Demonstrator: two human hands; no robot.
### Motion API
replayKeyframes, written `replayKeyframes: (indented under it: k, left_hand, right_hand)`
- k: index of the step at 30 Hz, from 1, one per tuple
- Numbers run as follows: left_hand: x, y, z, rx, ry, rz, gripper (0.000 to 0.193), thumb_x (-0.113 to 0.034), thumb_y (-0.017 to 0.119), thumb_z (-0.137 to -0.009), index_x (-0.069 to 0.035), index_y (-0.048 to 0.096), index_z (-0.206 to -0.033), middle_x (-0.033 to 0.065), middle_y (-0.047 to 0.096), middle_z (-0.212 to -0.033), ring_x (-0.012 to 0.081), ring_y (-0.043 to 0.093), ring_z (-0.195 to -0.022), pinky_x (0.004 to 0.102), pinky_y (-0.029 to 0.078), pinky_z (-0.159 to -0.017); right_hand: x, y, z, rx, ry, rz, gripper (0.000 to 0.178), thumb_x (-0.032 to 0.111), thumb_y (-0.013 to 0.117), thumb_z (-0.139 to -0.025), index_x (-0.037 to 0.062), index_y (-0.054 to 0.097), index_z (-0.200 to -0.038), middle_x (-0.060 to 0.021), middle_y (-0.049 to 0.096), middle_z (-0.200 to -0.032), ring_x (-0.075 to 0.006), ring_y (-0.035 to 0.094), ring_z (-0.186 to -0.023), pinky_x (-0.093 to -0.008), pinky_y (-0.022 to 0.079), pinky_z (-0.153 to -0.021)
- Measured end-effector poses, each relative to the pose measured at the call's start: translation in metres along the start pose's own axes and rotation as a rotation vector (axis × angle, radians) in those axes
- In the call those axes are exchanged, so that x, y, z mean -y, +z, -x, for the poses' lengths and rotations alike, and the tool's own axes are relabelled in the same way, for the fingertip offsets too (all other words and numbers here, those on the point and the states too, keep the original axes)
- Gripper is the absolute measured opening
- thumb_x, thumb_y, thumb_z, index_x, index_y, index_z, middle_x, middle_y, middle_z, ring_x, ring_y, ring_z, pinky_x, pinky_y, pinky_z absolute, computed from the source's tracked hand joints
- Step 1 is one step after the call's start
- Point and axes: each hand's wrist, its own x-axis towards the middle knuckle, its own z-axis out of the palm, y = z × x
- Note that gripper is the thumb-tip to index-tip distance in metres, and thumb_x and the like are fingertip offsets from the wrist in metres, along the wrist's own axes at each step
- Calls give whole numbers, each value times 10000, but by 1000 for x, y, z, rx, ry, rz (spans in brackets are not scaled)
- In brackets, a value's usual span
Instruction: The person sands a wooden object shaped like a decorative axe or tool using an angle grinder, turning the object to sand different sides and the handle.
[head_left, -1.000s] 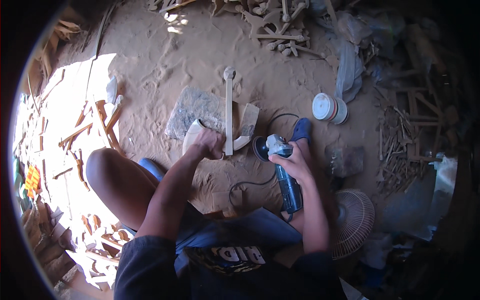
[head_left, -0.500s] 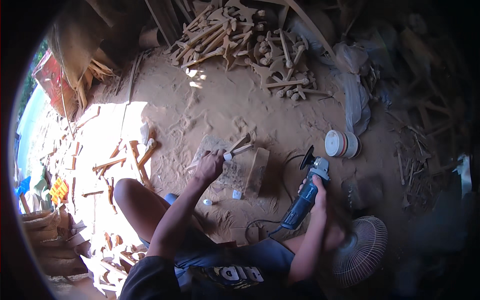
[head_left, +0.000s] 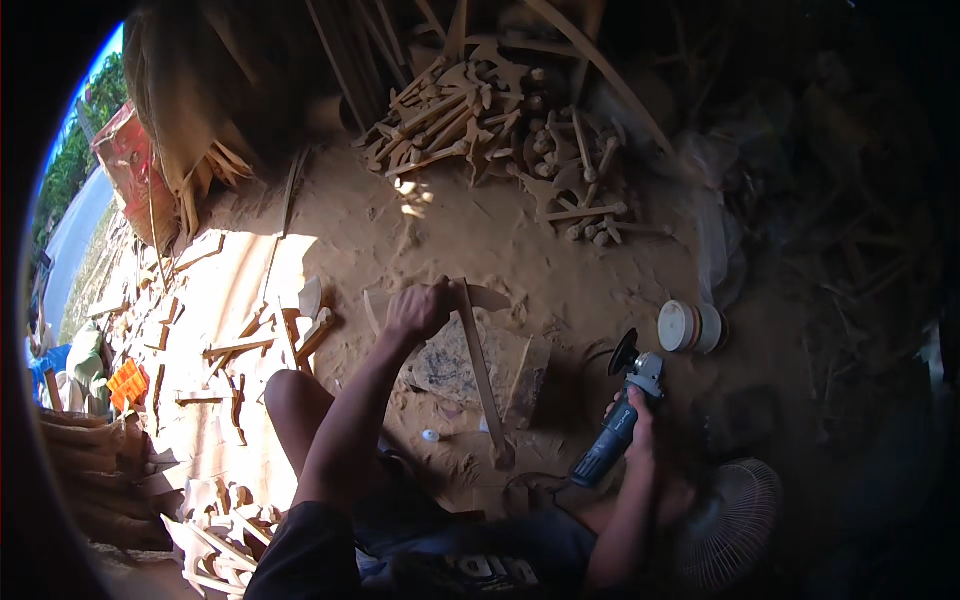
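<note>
Above a worn wooden block (head_left: 437, 366), my left hand (head_left: 424, 308) is closed around a carved wooden piece (head_left: 478, 368). This piece has a long straight shaft slanting down toward me and a curved, pointed crosspiece at its top, which shows on both sides of my fist. My right hand (head_left: 641, 425) is wrapped around the body of a dark angle grinder (head_left: 606, 447), held upright at the right. The grinder's black disc (head_left: 623, 352) points up and left, apart from the wood. Whether the disc spins cannot be told.
Carved wooden pieces lie in a large pile (head_left: 470, 115) at the back and in a smaller heap (head_left: 225, 535) at lower left. A white tub (head_left: 690, 327) lies right of the grinder. A fan (head_left: 730, 525) stands by my right leg. Sandy dust covers the ground.
My left hand has lifted the wooden piece off the block and turned it, so its shaft now slants toward me. My right hand keeps hold of the grinder. The view has shifted slightly.
</note>
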Motion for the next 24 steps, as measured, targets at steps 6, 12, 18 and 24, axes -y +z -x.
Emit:
replayKeyframes:
  k: [6, 12, 18, 24]
  left_hand:
    - [42, 130, 64, 339, 201, -24, 232, -301, 635, -963, -167, 706, -1137, 198, 762, -901, 425, 750, -836, 555, 597, -726]
    - [24, 177, 106, 424, 72, 73, 304, -421, 543, -1038, -182, 709, -1126, 168, 766, -903, 386, 756, -803, 535, 569, -695]
    - [39, 180, 102, 370, 24, 20, 355, -441, 476, -1097, -182, 717, -1120, 172, 744, -778, 386, 749, -745, 530, 545, -648]
    - [55, 189, 98, 317, 24, 42, 430, -470, 481, -1104, -147, 756, -1032, 187, 741, -753, 383, 751, -733, 507, 555, -657]
  right_hand:
    - [17, 73, 21, -151, -390, 607, 916, 298, 980, -740, 1, 507, -1466, -170, 729, -1229, -310, 719, -1146, -410, 551, -1006]
    - [-36, 98, -3, 15, -373, 1086, 1029, 249, 953, -766, -16, 360, -1564, -233, 646, -1346, -309, 668, -1222, -428, 519, -1063]
    - [-94, 156, -11, 37, -378, 1260, 1023, 273, 903, -812, 4, 314, -1605, -319, 605, -1431, -455, 644, -1293, -494, 511, -1076]
    - [-103, 193, 2, 8, -261, 1414, 1004, 309, 891, -823, 20, 329, -1604, -335, 689, -1285, -514, 686, -1173, -561, 556, -951]
